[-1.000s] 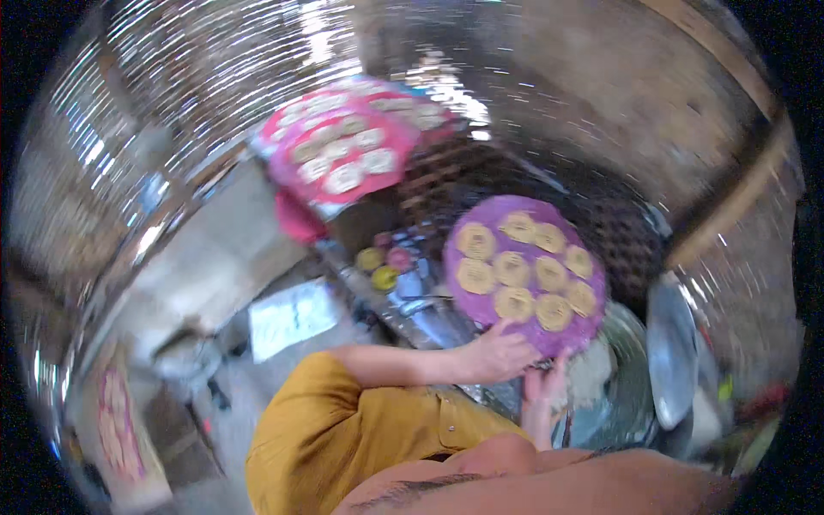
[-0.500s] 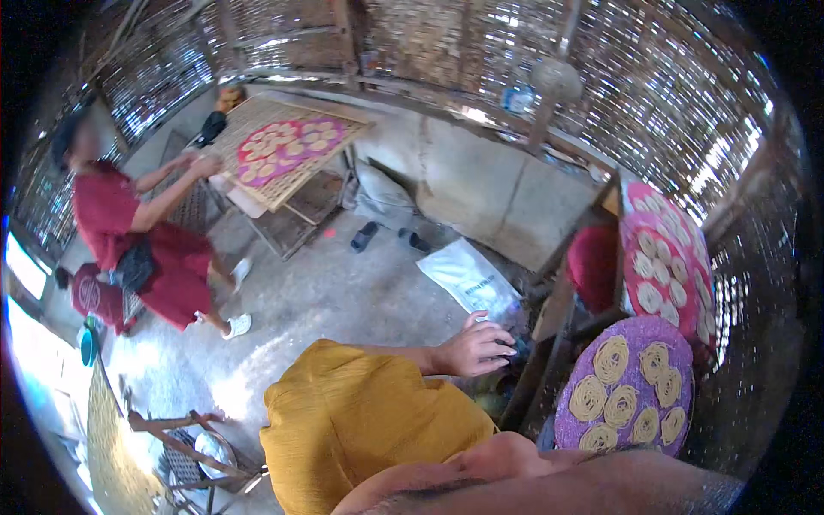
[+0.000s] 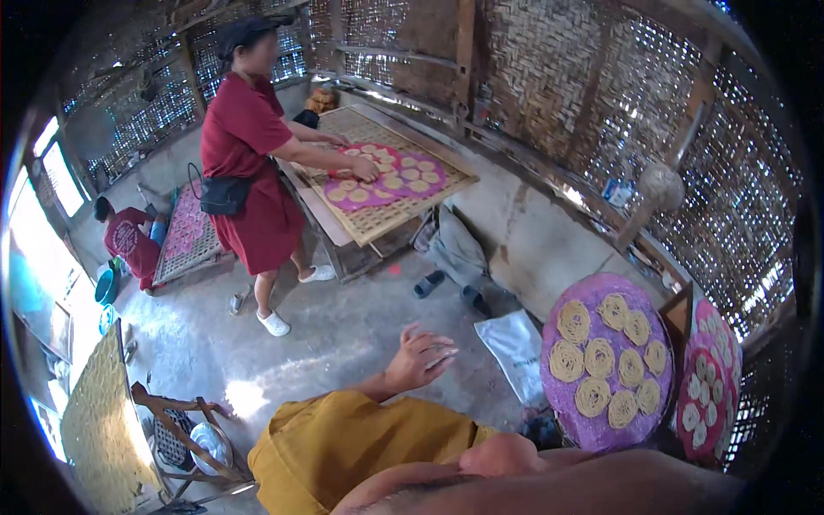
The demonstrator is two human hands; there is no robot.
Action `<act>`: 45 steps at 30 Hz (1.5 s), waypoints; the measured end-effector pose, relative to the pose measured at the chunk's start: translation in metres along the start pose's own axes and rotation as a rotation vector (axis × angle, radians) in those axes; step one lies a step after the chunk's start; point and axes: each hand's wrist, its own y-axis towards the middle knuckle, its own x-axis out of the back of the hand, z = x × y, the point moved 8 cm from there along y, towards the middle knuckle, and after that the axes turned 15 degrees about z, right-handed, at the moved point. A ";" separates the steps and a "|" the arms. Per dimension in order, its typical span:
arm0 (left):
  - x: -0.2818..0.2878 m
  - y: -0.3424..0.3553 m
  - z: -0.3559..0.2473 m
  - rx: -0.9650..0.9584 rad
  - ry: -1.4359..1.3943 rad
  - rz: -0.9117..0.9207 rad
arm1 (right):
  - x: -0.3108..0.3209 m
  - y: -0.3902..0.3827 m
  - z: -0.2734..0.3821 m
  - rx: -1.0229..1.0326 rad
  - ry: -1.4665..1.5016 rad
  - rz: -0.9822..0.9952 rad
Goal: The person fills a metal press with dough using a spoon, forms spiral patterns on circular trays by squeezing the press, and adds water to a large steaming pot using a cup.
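Note:
My left hand (image 3: 421,360) reaches out from a mustard-yellow sleeve (image 3: 343,438), low in the middle. Its fingers are spread and somewhat bent, with nothing between them. To its right stands a tilted round purple sheet (image 3: 556,402) bearing several coiled nests of pale noodles (image 3: 598,357). What holds the purple sheet up is hidden at its lower edge. My right hand cannot be seen. A white plastic sack (image 3: 512,352) lies on the floor beyond my left hand.
At the far left-centre, a person in red (image 3: 249,129) leans over a woven rack (image 3: 446,184) with noodle nests. Another person (image 3: 133,236) crouches beside a lower rack (image 3: 184,227). A wooden stand (image 3: 184,421) is at lower left; pink sheets with nests (image 3: 708,395) are far right.
The view has swung, so the room sits further right. The purple sheet has risen and moved away from the pink sheets. The person in red now has both hands over the rack.

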 end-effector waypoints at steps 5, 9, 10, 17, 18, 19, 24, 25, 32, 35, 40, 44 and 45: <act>0.020 -0.013 0.051 0.122 0.047 -0.017 | -0.050 0.057 -0.079 -0.109 0.105 0.075; 0.018 -0.012 0.080 0.198 0.056 -0.040 | -0.076 0.111 -0.141 -0.277 0.049 0.312; 0.015 -0.007 0.085 0.193 0.060 -0.048 | -0.097 0.116 -0.151 -0.298 0.062 0.354; 0.026 0.023 0.128 0.376 0.251 -0.059 | -0.161 0.200 -0.271 -0.534 0.066 0.483; 0.031 0.025 0.134 0.431 0.313 -0.065 | -0.171 0.214 -0.292 -0.563 0.082 0.491; 0.036 0.027 0.137 0.451 0.326 -0.071 | -0.185 0.226 -0.316 -0.621 0.112 0.514; 0.059 0.017 0.161 0.524 0.321 -0.288 | -0.225 0.272 -0.443 -0.809 0.182 0.609; 0.058 0.010 0.165 0.534 0.345 -0.298 | -0.243 0.272 -0.468 -0.825 0.199 0.625; 0.091 -0.034 0.216 0.671 0.463 -0.366 | -0.359 0.258 -0.647 -0.899 0.192 0.684; 0.130 -0.034 0.235 0.671 0.513 -0.400 | -0.428 0.255 -0.728 -0.855 0.255 0.644; 0.172 -0.051 0.274 0.755 0.535 -0.388 | -0.448 0.268 -0.815 -0.915 -0.056 0.430; 0.185 -0.072 0.305 0.746 0.524 -0.407 | -0.353 0.295 -0.780 -0.800 -0.044 0.520; 0.186 -0.084 0.315 0.811 0.500 -0.391 | -0.354 0.267 -0.735 -0.860 -0.085 0.607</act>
